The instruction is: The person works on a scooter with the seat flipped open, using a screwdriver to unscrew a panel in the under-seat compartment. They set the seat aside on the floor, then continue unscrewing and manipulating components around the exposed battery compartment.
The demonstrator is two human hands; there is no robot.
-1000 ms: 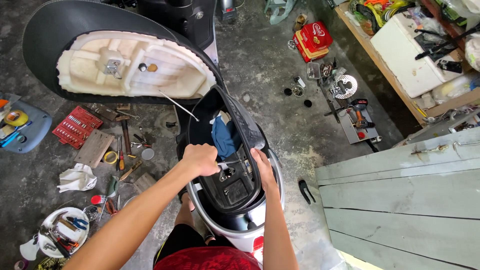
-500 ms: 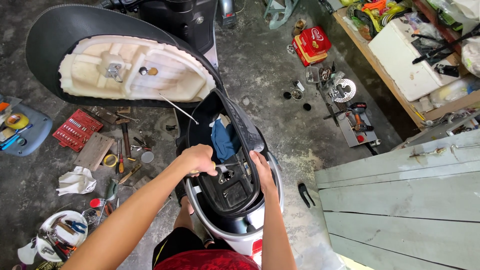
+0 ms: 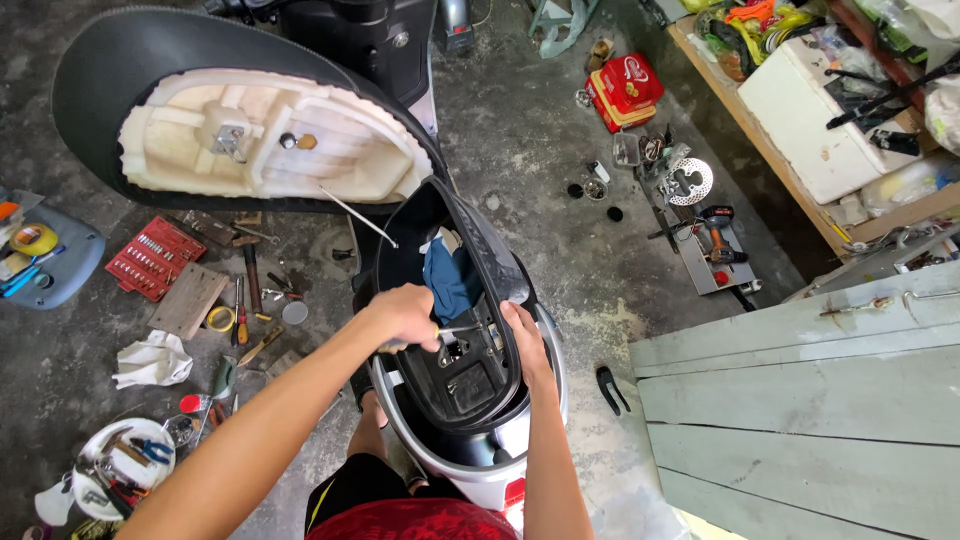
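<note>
A scooter stands below me with its black seat [image 3: 250,130] flipped up, showing the pale foam underside. Beneath it lies the open black under-seat compartment [image 3: 455,300] with a blue cloth [image 3: 448,282] inside. My left hand [image 3: 405,315] is closed on a thin metal tool [image 3: 462,328] whose shaft points right toward the rear of the compartment. My right hand [image 3: 522,335] rests on the compartment's right rim, fingers near the tool's tip. What the tip touches is hidden by the hands.
Loose tools [image 3: 245,300], a red socket set [image 3: 155,258], a white rag [image 3: 152,360] and a round tray of tools [image 3: 120,470] lie on the concrete at left. A cordless drill [image 3: 715,240] and red box [image 3: 625,88] lie at right. A pale green wooden panel [image 3: 800,400] fills the lower right.
Both hands stay at the rear of the compartment. The left hand has shifted slightly with the tool; the view has drifted a little.
</note>
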